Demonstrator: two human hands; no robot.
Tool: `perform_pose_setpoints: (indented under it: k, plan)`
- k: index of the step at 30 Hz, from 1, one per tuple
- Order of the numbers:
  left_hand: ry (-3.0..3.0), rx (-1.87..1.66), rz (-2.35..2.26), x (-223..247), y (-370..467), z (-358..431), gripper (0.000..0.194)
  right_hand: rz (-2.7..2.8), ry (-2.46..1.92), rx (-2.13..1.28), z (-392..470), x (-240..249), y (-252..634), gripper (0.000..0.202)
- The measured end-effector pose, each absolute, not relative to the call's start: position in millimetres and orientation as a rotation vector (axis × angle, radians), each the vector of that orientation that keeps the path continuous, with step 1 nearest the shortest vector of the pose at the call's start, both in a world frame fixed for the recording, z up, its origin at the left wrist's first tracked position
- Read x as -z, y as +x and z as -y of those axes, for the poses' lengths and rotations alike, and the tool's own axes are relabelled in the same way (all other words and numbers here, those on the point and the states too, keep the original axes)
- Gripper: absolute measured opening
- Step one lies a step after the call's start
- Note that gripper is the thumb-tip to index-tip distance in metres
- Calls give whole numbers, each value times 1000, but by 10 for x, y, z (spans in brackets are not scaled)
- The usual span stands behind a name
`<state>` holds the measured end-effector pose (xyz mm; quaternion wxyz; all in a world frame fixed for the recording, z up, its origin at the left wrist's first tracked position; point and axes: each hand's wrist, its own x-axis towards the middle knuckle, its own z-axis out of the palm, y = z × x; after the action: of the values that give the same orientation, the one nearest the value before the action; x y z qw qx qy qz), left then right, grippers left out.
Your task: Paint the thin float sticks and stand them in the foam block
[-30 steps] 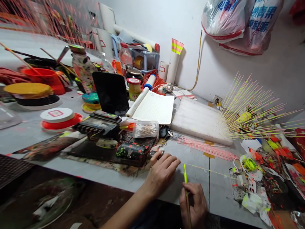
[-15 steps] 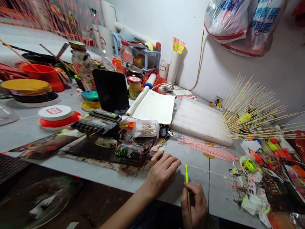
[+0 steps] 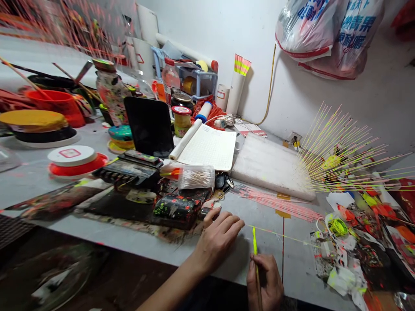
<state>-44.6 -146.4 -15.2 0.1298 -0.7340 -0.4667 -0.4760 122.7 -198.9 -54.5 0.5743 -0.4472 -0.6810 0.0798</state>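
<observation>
At the front of the grey table, my left hand (image 3: 220, 236) is closed with its fingertips at the end of a thin stick (image 3: 285, 236), which runs off to the right, just above or on the tabletop. My right hand (image 3: 266, 278) grips a paintbrush (image 3: 254, 242) upright by its handle. Bright yellow paint coats the bristles. Their tip meets the stick a little to the right of my left fingers. Behind the stick lies a bundle of pink thin sticks (image 3: 279, 203).
A white foam block (image 3: 266, 166) holds many yellow-and-pink sticks (image 3: 337, 151) fanning rightward. Paint-stained scraps (image 3: 343, 276) crowd the right side. Left of my hands are a spattered black box (image 3: 177, 207), cotton swabs (image 3: 197, 177) and an open notebook (image 3: 210, 147). Paint jars stand farther left.
The whole view has shifted slightly. Both hands keep their grips, and the brush tip stays at nearly the same place along the stick.
</observation>
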Motion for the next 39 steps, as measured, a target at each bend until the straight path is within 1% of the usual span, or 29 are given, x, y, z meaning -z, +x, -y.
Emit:
perform_pose_setpoints:
  k: [6,13,17,27,39]
  plan:
    - [-2116,1379,1390,132,-504,1478,23,1657,-905,-203,1968,484,1150,18]
    - [-2007,1397,1439,138,-605,1511,21,1748,-837,-134,1901,297,978,16]
    - [-1991,1429,1445,149,-591,1518,24,1760,-844,-104,1869,274,935,15]
    - [-1990,1476,1426,161,-584,1506,25,1768,-879,-82,1849,315,949,13]
    - [-2008,1457,1436,159,-591,1513,24,1646,-966,-135,1884,600,988,12]
